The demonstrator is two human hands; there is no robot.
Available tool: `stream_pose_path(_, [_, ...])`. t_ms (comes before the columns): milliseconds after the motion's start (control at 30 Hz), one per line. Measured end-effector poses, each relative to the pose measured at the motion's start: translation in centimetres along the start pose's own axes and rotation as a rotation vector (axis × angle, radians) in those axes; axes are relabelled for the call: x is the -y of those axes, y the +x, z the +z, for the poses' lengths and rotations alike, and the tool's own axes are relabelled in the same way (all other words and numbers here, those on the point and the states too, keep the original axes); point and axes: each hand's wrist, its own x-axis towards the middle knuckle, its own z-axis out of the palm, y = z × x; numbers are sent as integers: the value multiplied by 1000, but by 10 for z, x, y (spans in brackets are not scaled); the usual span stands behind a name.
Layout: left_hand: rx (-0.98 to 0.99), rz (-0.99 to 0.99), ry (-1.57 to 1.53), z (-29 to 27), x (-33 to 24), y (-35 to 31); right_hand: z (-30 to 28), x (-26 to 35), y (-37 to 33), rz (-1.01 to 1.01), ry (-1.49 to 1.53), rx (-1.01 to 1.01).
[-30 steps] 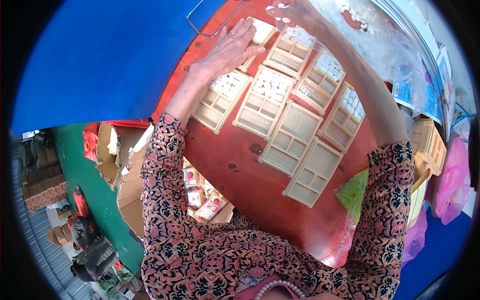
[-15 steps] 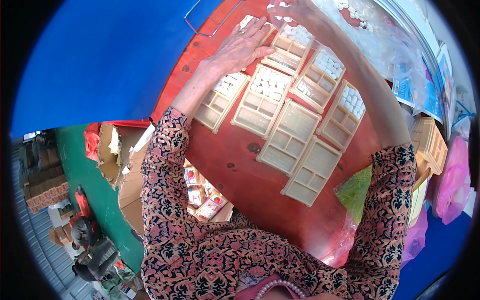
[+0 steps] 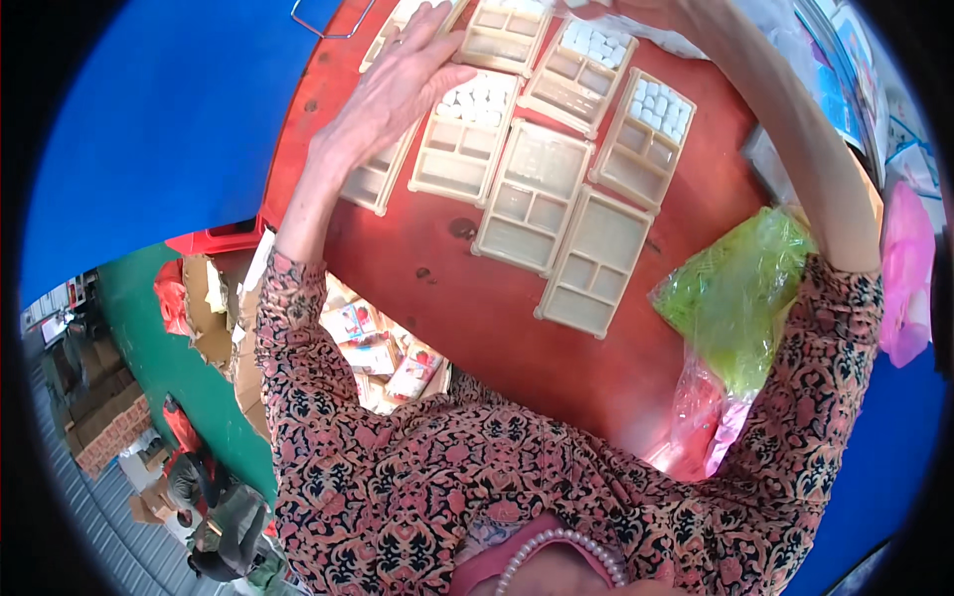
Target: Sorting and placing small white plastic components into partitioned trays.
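Observation:
Over the far-left trays my left hand (image 3: 399, 81) is spread, fingers stretched out and holding nothing. My right hand (image 3: 661, 12) is partly cut off by the top edge; its fingers appear closed on small white pieces (image 3: 586, 9). Cream compartment trays (image 3: 452, 169) stand in slanting rows on the red table. Several have small rounded white pieces (image 3: 661, 109) in their far, larger compartment. The two nearest, a middle tray (image 3: 532, 199) and a near tray (image 3: 593, 268), show bare compartments. My left hand partly covers another tray (image 3: 370, 184).
The red table (image 3: 397, 308) has a blue surface (image 3: 169, 129) at its left. A green net-like bundle in clear plastic (image 3: 730, 278) lies by my right arm. Below my left arm are small printed packets (image 3: 412, 372) in a carton. A pink bag (image 3: 906, 278) is at far right.
The view has shifted, so the trays appear higher and more of the green bundle shows. My left hand has lifted off the far-left trays. My right hand is now nearer the top edge.

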Motion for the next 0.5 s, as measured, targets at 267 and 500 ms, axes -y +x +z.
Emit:
stream_pose_path(267, [59, 110, 163, 11, -73, -64, 9, -6, -82, 198, -146, 40])
stream_pose_path(500, [97, 103, 66, 54, -121, -104, 33, -68, -85, -88, -434, -76])
